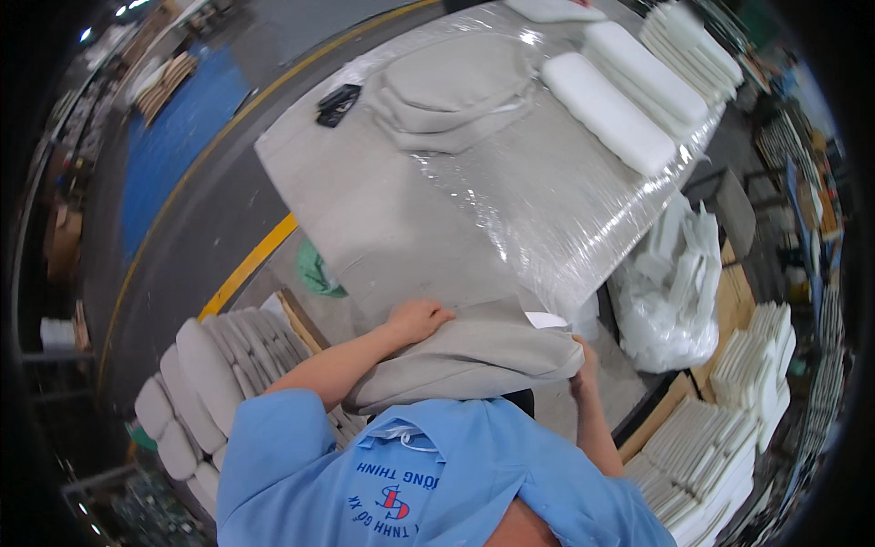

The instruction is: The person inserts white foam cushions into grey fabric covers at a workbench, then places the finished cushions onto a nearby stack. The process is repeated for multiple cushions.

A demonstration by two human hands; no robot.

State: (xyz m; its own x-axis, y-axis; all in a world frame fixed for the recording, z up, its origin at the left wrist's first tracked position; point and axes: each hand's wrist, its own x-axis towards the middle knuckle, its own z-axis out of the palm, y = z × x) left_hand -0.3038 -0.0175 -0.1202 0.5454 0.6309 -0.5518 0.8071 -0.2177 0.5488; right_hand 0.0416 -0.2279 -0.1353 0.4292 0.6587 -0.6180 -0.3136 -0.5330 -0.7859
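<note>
Grey cover (483,351) seemingly being adjusted, near edge of tabletop (328,191): right hand (584,363) grips its end; left hand (417,321), grip unclear; even tension advisable next.

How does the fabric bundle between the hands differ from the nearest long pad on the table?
The fabric bundle is grey; the long pad is white. The fabric bundle is creased and bulging, the long pad smooth with rounded corners. The left hand and right hand touch the fabric bundle; the long pad lies on the table. Both look soft.
</note>
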